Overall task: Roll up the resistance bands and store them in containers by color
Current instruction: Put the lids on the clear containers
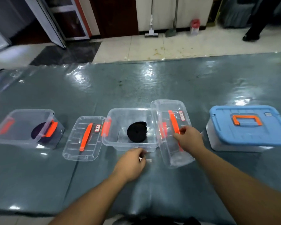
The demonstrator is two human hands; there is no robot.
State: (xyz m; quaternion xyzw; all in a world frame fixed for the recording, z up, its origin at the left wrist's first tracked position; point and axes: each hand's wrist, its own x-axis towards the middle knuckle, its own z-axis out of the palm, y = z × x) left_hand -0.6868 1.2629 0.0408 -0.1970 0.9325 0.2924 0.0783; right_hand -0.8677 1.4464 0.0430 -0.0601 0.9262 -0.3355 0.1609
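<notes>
The right hand [187, 138] curls its fingers round the orange handle of the clear lid [172, 133], light, stiff and slick. Just beyond the left hand [131, 161], loosely curled and seemingly empty, the soft rolled black band [137, 132] lies in the open container [130, 144].

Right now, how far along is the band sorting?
Done: black rolled band lies in the middle clear container; a purple roll sits in the left container. In hand: right hand grips the lid by its orange handle. Left: close both; the other lid lies flat between them. Blue-lidded box is shut.
</notes>
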